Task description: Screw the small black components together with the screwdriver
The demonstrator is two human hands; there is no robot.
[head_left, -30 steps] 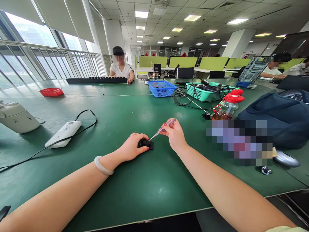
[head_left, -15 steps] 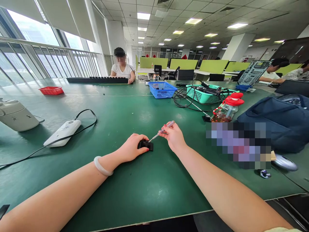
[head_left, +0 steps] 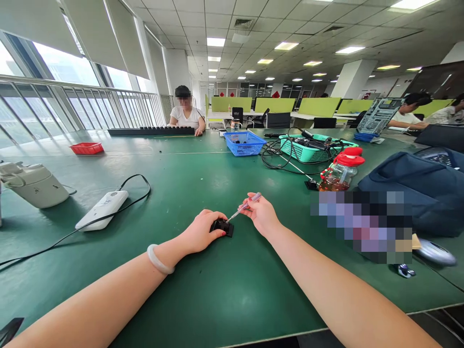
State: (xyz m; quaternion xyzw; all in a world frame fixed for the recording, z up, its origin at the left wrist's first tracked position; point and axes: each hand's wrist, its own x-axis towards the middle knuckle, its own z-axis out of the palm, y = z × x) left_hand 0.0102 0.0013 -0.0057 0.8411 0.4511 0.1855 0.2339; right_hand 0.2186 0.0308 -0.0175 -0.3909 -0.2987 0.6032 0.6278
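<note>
On the green tabletop (head_left: 232, 285), my left hand (head_left: 203, 231) grips a small black part (head_left: 229, 230), its thumb on the near side and fingers over the far side. The part's exact kind I cannot make out. My right hand (head_left: 261, 214) pinches a slim screwdriver (head_left: 245, 205) with a clear, pinkish handle. The tool slants down to the left, and its tip meets the top of the black part. A pale bangle (head_left: 158, 261) circles my left wrist.
A white power bank (head_left: 102, 210) with a black cord lies left, near a beige bottle (head_left: 38, 186). Further off stand a red tray (head_left: 86, 148), a blue basket (head_left: 244, 144) and a green basket (head_left: 308, 153) with cables. A red-lidded jar (head_left: 339, 171) and dark bag (head_left: 416, 193) stand right. A person (head_left: 186, 116) sits opposite.
The whole view has shifted, with things appearing lower in the picture. Both hands keep their hold, and the screwdriver tip stays on the black part.
</note>
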